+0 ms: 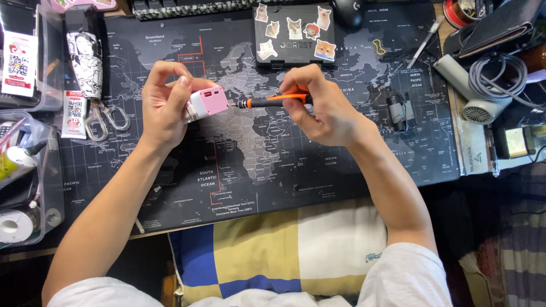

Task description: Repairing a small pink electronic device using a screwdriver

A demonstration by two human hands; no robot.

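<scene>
My left hand [165,105] grips a small pink and white charger cube [206,103], fingers [183,81] curled around its back and top, holding it up above the counter. My right hand [321,105] is closed on a precision screwdriver [273,100] with an orange and black handle, held level, its metal tip touching the charger's right face. Both hover over a dark desk mat [341,165] printed with a world map, which covers the counter.

Behind the screwdriver lies a black case [296,48] covered in cat stickers, with a computer mouse [348,11] just past it. A small black cylinder-shaped part [396,111] sits on the mat to the right of my right hand. Further right lie a grey hair dryer [472,96] with its cord coiled on top and a craft knife [424,42]. On the left, near my left hand, a patterned pouch with metal carabiners [108,120] rests beside clear plastic bins [28,170]. A blue, yellow and white checked cushion [278,250] lies at the near edge.
</scene>
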